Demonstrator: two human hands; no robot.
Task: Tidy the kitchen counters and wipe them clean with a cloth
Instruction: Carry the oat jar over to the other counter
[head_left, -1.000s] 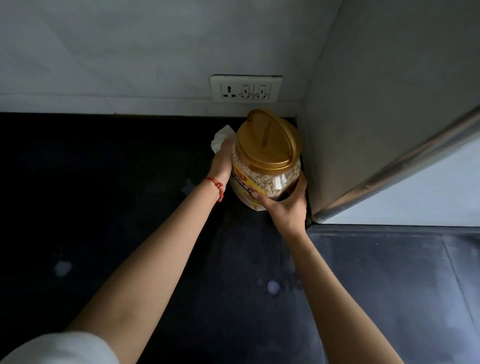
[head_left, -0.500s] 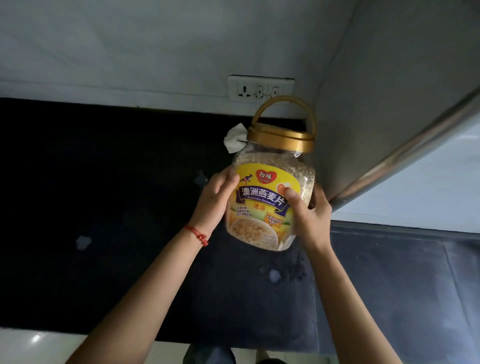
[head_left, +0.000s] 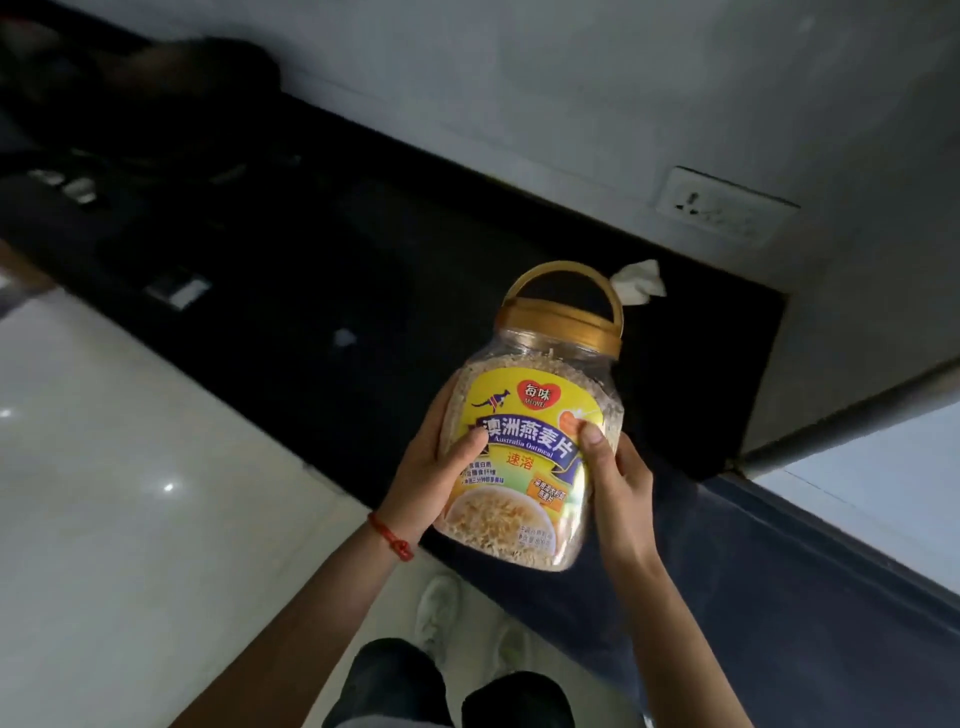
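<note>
**Oatmeal jar up in both hands over the counter edge**

Biggest thing we've got in view is the long black stone kitchen counter (head_left: 322, 270), running diagonally from top left down to the corner on the right. Behind it sits the pale grey wall (head_left: 519, 78), with a white wall socket plate (head_left: 724, 205) just above the counter's back edge. Closer to us is the glossy white tiled floor (head_left: 130, 493), and we can see our own white shoes (head_left: 439, 613) down there at the bottom.

Now the main item: a clear plastic oatmeal jar with a yellow label and a gold screw lid with a carry handle (head_left: 530, 441). It's off the counter, held in the air over the front edge, tilted a bit to the right, mostly full of oats.

Our left hand (head_left: 431, 473) is wrapped round the jar's left side, thumb pressed on the label. Our right hand (head_left: 618, 478) grips the right side, thumb also on the front. A red string bracelet (head_left: 392, 535) sits on the left wrist.

Smallest bit: a crumpled white tissue (head_left: 639, 280) lying on the counter near the back corner, just behind the jar's handle.
</note>
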